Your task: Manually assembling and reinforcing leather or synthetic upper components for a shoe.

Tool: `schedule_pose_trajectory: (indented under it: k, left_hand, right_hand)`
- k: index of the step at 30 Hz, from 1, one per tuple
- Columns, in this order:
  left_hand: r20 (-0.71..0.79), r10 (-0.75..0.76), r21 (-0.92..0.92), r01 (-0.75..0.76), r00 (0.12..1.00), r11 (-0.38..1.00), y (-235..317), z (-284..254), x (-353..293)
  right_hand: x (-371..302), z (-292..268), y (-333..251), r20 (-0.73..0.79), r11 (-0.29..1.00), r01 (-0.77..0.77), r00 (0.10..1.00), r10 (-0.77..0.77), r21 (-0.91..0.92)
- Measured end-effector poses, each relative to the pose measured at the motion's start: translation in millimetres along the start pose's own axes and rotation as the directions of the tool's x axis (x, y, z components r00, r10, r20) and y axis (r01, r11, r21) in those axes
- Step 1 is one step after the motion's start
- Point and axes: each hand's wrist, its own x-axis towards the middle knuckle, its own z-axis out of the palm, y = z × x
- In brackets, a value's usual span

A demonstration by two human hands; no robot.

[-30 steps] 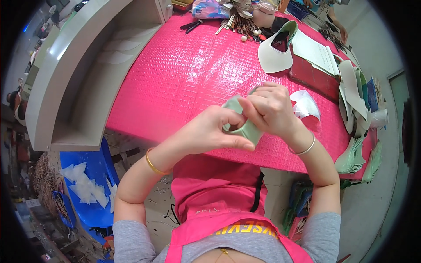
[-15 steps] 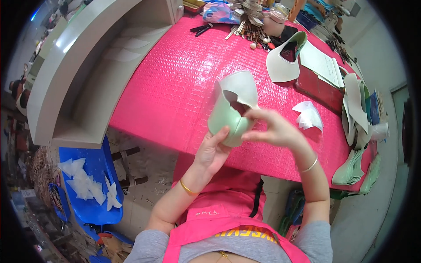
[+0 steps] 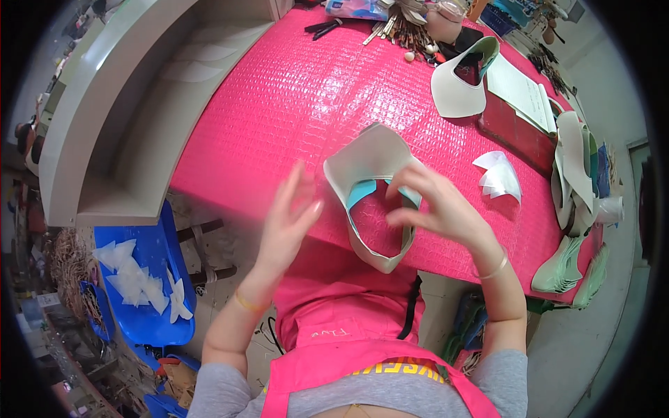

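A pale shoe upper (image 3: 367, 155) with turquoise patches on its inner side is at the table's near edge. Its wide rounded end points away from me, and its narrow looped end juts past the edge toward my apron. To its left, my left hand (image 3: 287, 219) is raised, fingers apart and slightly blurred, with nothing in it. My right hand (image 3: 435, 205) is over the upper's right side. Its curved thumb and fingers are apart; whether they touch the upper I cannot tell. A similar pale upper (image 3: 456, 90) stands farther back on the right.
A pink textured sheet covers the table (image 3: 272, 104). A grey box-like housing (image 3: 90, 132) stands left. White cut pieces lie on a blue chair (image 3: 178, 261) and in a small stack (image 3: 498, 174) at right. A notepad (image 3: 519, 94), hanging uppers (image 3: 573, 167) and brushes (image 3: 404, 28) lie beyond.
My left hand has let go of the upper and moved left, opening. The upper has turned, its opening now facing up. My right hand's thumb and fingers have stayed near its right side.
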Motion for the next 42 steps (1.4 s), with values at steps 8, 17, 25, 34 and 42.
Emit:
schedule_pose_trajectory:
  k: [8, 17, 25, 34, 42]
  left_hand:
    - [0.022, 0.193, 0.645, -0.161, 0.981, 0.747, 11.8, 28.2, 106.5]
    - [0.124, 0.043, 0.370, -0.087, 0.991, 0.925, -23.5, 15.9, 128.6]
    - [0.158, -0.012, 0.384, -0.050, 0.987, 0.922, -13.4, 25.7, 122.9]
    - [0.120, -0.060, 0.271, 0.026, 0.991, 0.962, -7.7, 29.9, 122.4]
    - [0.471, 0.056, 0.129, -0.132, 0.880, 0.983, -12.9, 14.0, 127.3]
  right_hand:
    - [-11.9, 28.4, 13.9, 0.192, 0.640, 0.504, 0.848, -0.494, -0.580]
    - [-0.9, 33.0, 42.5, -0.172, 0.855, 0.206, 0.932, -0.320, -0.476]
    - [18.2, 57.6, 28.4, -0.188, 0.810, 0.007, 0.972, -0.143, -0.586]
    - [19.7, 62.5, 22.3, -0.166, 0.707, -0.009, 0.974, -0.154, -0.707]
    - [-15.8, 5.0, 41.1, -0.358, 0.923, -0.045, 0.914, 0.192, 0.382]
